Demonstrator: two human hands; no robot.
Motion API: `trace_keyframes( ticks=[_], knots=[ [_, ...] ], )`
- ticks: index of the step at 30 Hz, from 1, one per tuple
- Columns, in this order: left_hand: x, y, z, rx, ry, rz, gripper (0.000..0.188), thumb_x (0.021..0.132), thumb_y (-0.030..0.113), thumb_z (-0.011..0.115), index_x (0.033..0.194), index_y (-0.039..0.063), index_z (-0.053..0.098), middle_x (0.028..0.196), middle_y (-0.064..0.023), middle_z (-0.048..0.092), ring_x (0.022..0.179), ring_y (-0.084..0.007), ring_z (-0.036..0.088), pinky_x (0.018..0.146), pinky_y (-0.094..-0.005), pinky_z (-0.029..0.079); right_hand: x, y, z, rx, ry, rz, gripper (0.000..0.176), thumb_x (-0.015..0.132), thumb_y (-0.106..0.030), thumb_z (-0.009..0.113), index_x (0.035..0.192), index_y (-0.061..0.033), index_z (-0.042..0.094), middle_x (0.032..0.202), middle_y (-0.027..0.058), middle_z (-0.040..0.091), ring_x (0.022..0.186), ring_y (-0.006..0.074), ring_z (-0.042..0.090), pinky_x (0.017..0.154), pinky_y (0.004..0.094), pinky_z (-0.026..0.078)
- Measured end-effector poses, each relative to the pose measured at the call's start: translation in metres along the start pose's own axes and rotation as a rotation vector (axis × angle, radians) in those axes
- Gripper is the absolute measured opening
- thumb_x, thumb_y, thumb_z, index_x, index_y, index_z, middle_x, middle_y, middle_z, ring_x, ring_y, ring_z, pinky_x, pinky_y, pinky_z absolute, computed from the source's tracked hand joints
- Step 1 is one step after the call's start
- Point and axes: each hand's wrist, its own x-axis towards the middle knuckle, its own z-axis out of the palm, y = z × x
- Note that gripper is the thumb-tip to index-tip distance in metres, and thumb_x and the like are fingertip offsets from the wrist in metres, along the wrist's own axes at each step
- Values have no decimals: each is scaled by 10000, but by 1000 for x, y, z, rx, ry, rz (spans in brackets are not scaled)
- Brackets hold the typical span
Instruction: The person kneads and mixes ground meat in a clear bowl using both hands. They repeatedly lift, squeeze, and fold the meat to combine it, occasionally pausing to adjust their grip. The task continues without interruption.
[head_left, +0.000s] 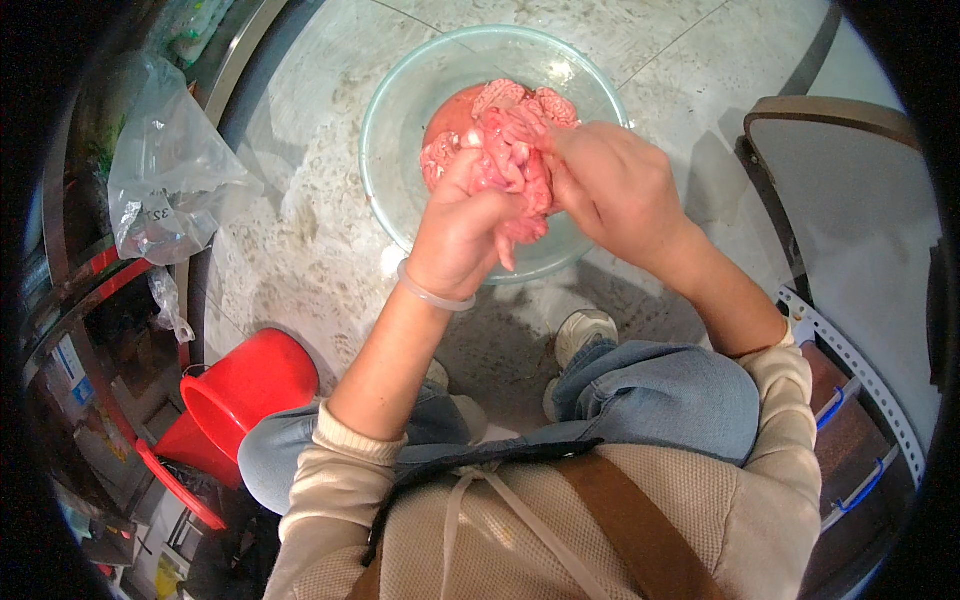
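A large translucent plastic basin (401, 97) stands on the floor before me. Over it, my left hand (461, 232) cups a bundle of raw pink offal (517, 154), coiled and folded like intestine, with a short end hanging below the palm. My right hand (619, 191) grips the bundle's right side with bent fingers; its fingertips are partly hidden. Tightly ruffled pieces of offal (499, 96) show beyond the bundle, and another ruffled piece (437, 157) lies left of it. Between them is a smooth reddish patch (450, 111), whether liquid or meat I cannot tell.
A clear plastic bag (169, 180) hangs from a metal-edged rack at left. Below it, a red bucket (262, 382) lies tilted near my left knee, with a second red container (187, 457) beside it. Drawers with blue handles (855, 487) stand at right, below a brown-edged panel (832, 112).
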Motion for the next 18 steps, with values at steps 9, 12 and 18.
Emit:
trace_keyframes(
  ticks=[9,12,18],
  knots=[
    [-2,1,3,74,27,21,359,711,-27,465,1065,28,439,822,-56,562,593,-114,564,334,-177,390,-3,-3,-4,-19,-38,-30,202,631,-85,599,799,-57,491,642,76,501,587,245,529,518,346,443],
    [-4,1,5,172,55,-16,394,715,-29,465,1101,41,431,810,-33,559,597,-87,548,353,-166,374,-2,-1,-3,-21,-8,-34,191,637,-20,606,813,-17,530,646,104,533,558,252,533,489,329,436],
    [-7,1,7,323,45,-86,458,721,-23,471,1165,65,401,781,-4,558,581,-60,533,381,-156,364,-2,1,-4,-25,12,-8,193,644,17,605,829,-1,554,652,113,550,548,257,535,487,322,436]
  ],
)
